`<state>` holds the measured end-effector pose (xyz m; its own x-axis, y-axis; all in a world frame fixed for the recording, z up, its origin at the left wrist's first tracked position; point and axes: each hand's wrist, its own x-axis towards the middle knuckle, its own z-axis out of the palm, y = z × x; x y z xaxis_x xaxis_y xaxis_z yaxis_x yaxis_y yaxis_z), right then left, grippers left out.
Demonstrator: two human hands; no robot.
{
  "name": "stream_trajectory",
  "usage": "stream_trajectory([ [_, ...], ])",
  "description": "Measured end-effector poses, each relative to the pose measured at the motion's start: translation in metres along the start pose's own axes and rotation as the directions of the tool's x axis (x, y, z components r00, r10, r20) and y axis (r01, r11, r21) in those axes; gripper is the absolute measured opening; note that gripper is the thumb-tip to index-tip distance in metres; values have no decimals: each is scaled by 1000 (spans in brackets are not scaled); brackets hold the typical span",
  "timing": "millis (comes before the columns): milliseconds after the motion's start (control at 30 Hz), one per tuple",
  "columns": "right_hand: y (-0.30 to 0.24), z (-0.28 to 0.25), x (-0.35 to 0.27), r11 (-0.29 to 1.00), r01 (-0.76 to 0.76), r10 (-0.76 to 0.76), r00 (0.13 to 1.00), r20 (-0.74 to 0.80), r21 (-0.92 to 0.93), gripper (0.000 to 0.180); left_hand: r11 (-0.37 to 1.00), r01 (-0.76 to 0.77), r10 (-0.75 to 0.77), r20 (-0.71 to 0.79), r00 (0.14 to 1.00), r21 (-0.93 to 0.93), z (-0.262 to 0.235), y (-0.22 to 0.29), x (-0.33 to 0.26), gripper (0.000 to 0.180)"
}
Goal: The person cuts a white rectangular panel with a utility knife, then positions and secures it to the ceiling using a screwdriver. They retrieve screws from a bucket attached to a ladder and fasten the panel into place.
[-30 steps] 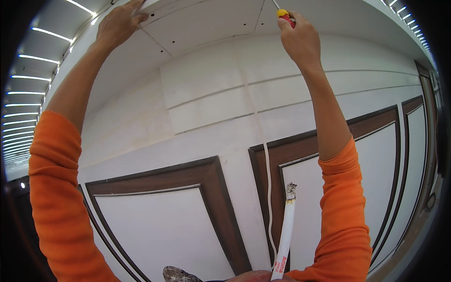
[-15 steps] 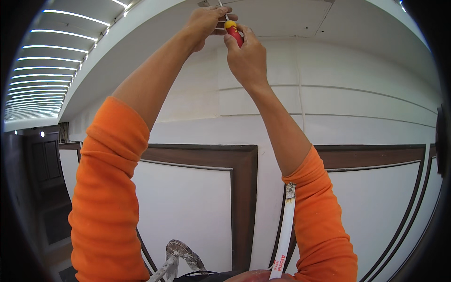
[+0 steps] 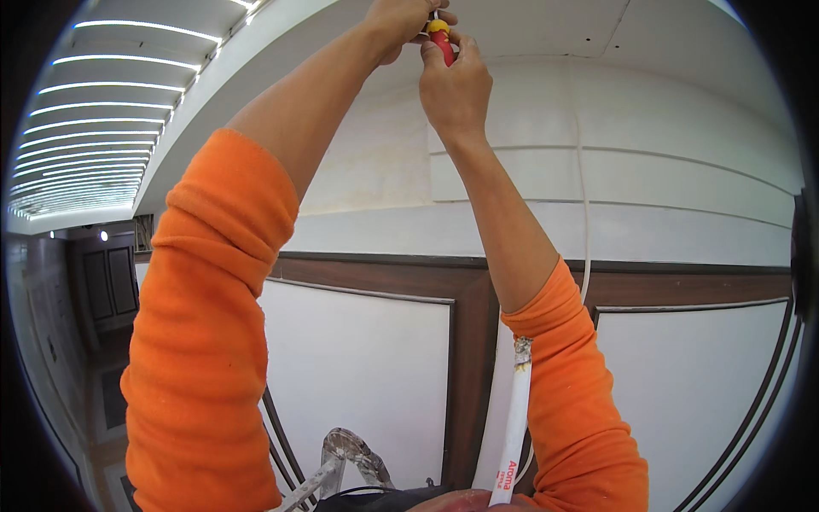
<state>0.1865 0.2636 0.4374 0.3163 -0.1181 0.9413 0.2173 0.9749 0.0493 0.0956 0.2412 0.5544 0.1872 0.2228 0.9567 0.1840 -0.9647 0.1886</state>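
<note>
Overhead, at the top edge, my right hand is closed around the red and yellow handle of a screwdriver, whose shaft points up toward the ceiling. My left hand is raised beside the shaft with its fingers curled close to it. The upper edge cuts off part of that hand, so what its fingertips hold cannot be made out. Orange sleeves are pushed up to both elbows. A burning cigarette with a long ash tip juts up from the lower edge, in front of my right sleeve.
A paint-spattered ladder top stands below, between my arms. Ahead is a wall with white panels in brown frames, and a pale cable hangs down it. The white ceiling is above. A lit slatted ceiling and a corridor lie left.
The view has shifted, so both hands and the screwdriver sit higher and slightly farther right in the picture. My left fingers are now more cut off. The screwdriver stays in my right hand.
</note>
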Motion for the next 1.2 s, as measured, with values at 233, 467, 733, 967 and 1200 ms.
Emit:
stream_trajectory([
  [233,9,2,1,889,192,-244,967,-76,-415,39,998,62,-63,-17,998,-12,4,5,3,36],
  [467,15,-2,4,425,297,-585,811,-9,-855,38,974,75,-78,-3,997,-215,2,-11,28,33],
  [733,1,9,20,975,181,-189,980,-53,-132,28,980,103,-127,-133,983,-168,3,-9,42,26],
  [967,-19,-1,25,234,-560,264,823,502,795,16,995,52,-70,-248,966,-81,10,7,36,28],
  [1200,-22,6,5,959,84,-99,994,-43,-272,29,993,8,-29,-181,983,-115,6,-7,38,34],
])
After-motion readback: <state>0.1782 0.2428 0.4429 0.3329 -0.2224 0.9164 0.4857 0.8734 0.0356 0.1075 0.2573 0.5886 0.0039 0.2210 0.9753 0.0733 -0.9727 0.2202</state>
